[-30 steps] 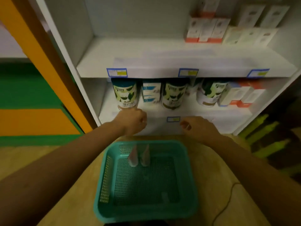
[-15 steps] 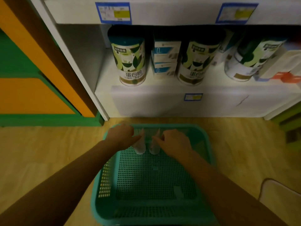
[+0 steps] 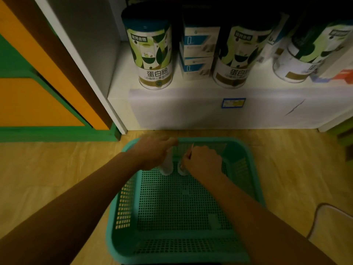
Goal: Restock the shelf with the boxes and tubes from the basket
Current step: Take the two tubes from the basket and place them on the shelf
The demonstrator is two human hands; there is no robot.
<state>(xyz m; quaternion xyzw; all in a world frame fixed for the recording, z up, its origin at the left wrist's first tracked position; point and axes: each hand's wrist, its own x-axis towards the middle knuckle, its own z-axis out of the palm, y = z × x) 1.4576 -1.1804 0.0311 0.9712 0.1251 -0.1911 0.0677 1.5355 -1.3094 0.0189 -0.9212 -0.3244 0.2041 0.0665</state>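
Note:
A teal mesh basket (image 3: pixel 246 169) sits on the wooden floor in front of the white shelf (image 3: pixel 191 109). Two pale tubes stand cap-down at the basket's far end. My left hand (image 3: pixel 152 153) is closed around the left tube (image 3: pixel 167 167). My right hand (image 3: pixel 202 161) is closed around the right tube (image 3: pixel 181 169), which is mostly hidden behind its fingers. Apart from the two tubes, the basket's floor is bare.
On the bottom shelf stand green-and-white cans (image 3: pixel 152 54) (image 3: pixel 236 58) (image 3: pixel 305 54), with stacked blue-and-white boxes (image 3: pixel 198 52) between the first two. An orange and green panel (image 3: pixel 28 96) is at the left. A pale rounded object (image 3: pixel 334 226) lies at the lower right.
My hands came down from the shelf edge into the basket and closed on the two tubes. The view dropped and moved closer to the bottom shelf.

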